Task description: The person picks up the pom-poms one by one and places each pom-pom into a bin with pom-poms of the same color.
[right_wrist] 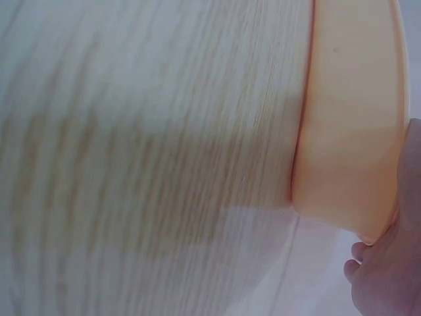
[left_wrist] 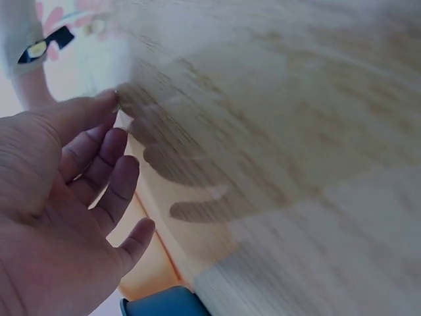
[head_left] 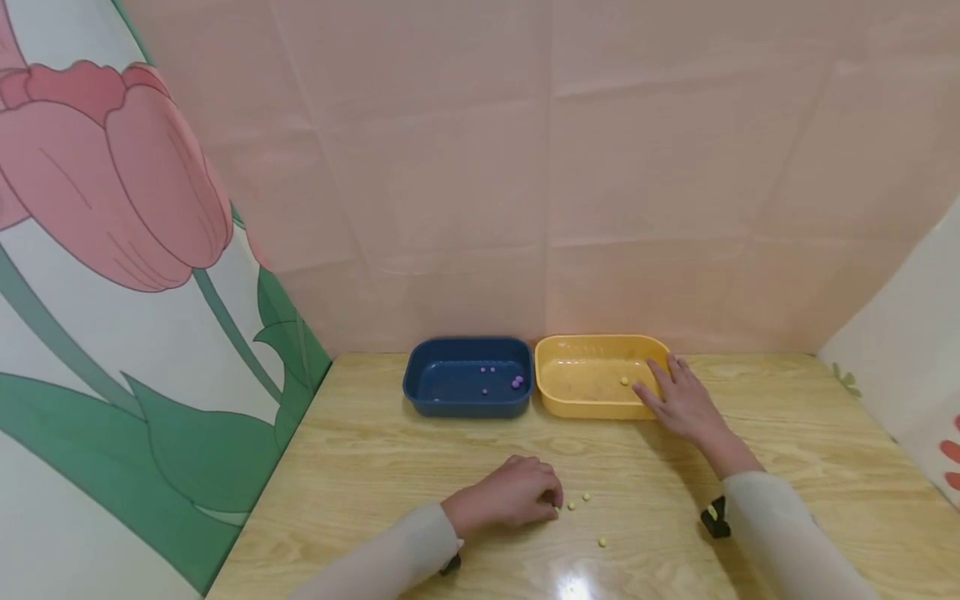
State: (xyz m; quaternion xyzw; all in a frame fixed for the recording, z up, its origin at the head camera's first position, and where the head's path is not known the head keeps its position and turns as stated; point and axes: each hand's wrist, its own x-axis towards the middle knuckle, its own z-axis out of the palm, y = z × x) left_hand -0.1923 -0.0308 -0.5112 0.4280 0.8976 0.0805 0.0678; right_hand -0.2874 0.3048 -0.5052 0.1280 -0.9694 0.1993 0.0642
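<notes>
Yellow beads (head_left: 572, 506): head view, three are lying loose on the table (head_left: 337, 467), one is sitting in the yellow tray (head_left: 592, 409); about five purple beads (head_left: 516, 383) are resting in the blue tray (head_left: 468, 409). Sorting seems partly done, the loose ones remaining. Left wrist: left hand (left_wrist: 66, 217) is apparently pinching another. Right wrist: right hand (right_wrist: 391, 270) is touching the yellow tray, fingers relaxed.
</notes>
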